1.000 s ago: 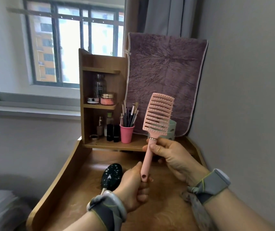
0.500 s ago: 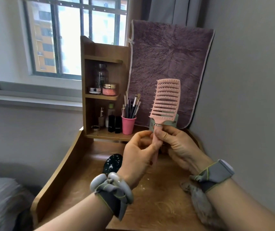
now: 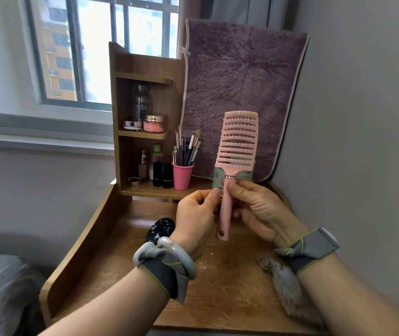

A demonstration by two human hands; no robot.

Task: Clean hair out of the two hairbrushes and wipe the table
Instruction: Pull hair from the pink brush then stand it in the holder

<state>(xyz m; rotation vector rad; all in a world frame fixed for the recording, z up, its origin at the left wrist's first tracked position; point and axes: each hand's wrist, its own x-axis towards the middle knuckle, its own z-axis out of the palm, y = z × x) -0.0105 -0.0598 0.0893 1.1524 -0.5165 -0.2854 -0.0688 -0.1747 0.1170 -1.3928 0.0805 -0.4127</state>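
Pink hairbrush (image 3: pixel 238 144) upright above tabletop (image 3: pixel 230 299), right hand (image 3: pixel 259 209) curled round its handle, left hand (image 3: pixel 195 219) fingers pinched beside handle, hold unclear, black hairbrush (image 3: pixel 159 229) lying on tabletop, green cup (image 3: pixel 218 178) mark unreadable

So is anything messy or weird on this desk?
A little. White specks dot the wooden desk, like dust. A fuzzy grey cloth lies crumpled by its right edge. The black hairbrush is white-flecked too; dirt or pattern, I cannot tell.
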